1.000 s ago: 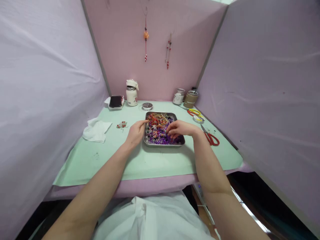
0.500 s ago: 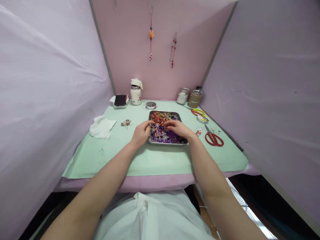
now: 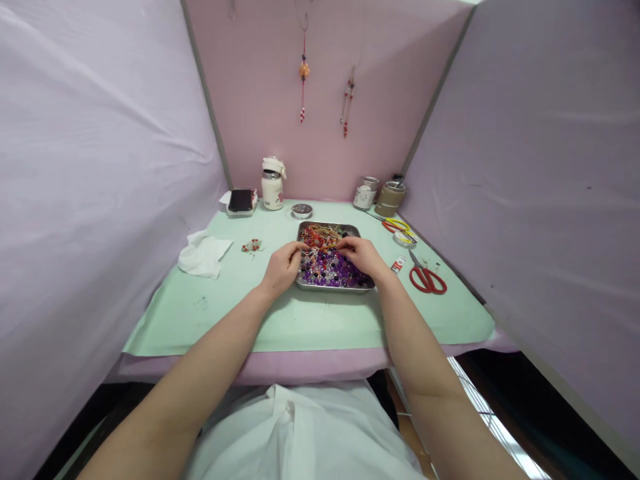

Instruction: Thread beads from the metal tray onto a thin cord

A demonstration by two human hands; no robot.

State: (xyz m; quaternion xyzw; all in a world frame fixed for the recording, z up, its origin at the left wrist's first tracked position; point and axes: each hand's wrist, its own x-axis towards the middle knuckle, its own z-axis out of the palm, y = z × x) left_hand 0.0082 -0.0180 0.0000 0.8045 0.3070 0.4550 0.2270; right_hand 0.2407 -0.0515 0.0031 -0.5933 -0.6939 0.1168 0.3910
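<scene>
Relative to the preceding frame, the right hand [image 3: 365, 257] has shifted slightly rightward over the metal tray [image 3: 336, 290], its fingers gathered more closely; the left hand [image 3: 283, 268] keeps nearly the same place. The tray lies between and beneath the two hands. Tangled red and gold cords [image 3: 323, 233] fill its far part; loose purple, clear and black beads [image 3: 333, 272] cover the near part. The right fingertips draw together at the cords, and the left thumb and forefinger close in at the tray's left side; whether either pair is clamped on a cord is too small to tell.

Right of the right hand lie a small red-and-white tube [image 3: 399, 265] and, beyond it, red-handled scissors [image 3: 428, 281]. Farther forward on that side are a round container [image 3: 405, 238], yellow-and-orange-handled scissors [image 3: 397, 225], a pale cup [image 3: 365, 195] and a brown jar [image 3: 391, 199].

Left of the left hand are a small red-beaded piece [image 3: 252, 246] and a crumpled white tissue [image 3: 205, 256]. Forward of that hand stand a round dish [image 3: 302, 211], an upright white bottle [image 3: 273, 192] and a dark-topped box [image 3: 241, 202]. Two beaded strands [image 3: 304, 71] hang on the wall ahead, above both hands.
</scene>
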